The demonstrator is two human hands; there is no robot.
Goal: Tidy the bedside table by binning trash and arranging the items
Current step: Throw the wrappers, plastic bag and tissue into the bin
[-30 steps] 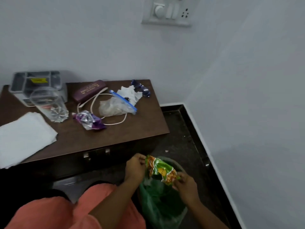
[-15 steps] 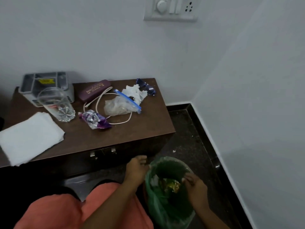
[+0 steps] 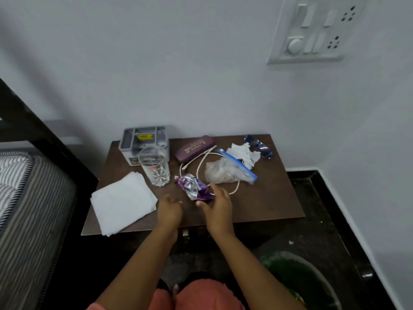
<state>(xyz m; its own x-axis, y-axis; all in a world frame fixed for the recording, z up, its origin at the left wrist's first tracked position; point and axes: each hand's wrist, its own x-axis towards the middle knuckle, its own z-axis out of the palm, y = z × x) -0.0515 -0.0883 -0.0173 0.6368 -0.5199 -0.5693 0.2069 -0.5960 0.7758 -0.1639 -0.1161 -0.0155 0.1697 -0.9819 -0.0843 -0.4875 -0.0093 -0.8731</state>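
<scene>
A crumpled purple wrapper [image 3: 193,187] lies near the middle of the brown bedside table [image 3: 268,198]. My right hand [image 3: 215,205] pinches the wrapper's near end between thumb and fingers. Just to its left, my left hand [image 3: 168,209] hovers over the table's front edge, loosely curled and holding nothing. Behind the wrapper lie a zip bag [image 3: 225,172], a crumpled white tissue [image 3: 242,153], a white cable [image 3: 201,159], a maroon spectacle case [image 3: 193,147] and blue sunglasses [image 3: 260,147]. The green-lined bin [image 3: 312,276] stands on the floor at lower right.
An upright glass [image 3: 156,168] and a grey organiser box [image 3: 143,139] stand at the table's back left. A folded white cloth [image 3: 123,202] covers the front left corner. A striped mattress [image 3: 26,198] borders the left side. White walls close the back and right.
The green snack packet went from both hands into the bin. Both hands then rose from the bin to the table, and my right hand took hold of the purple wrapper.
</scene>
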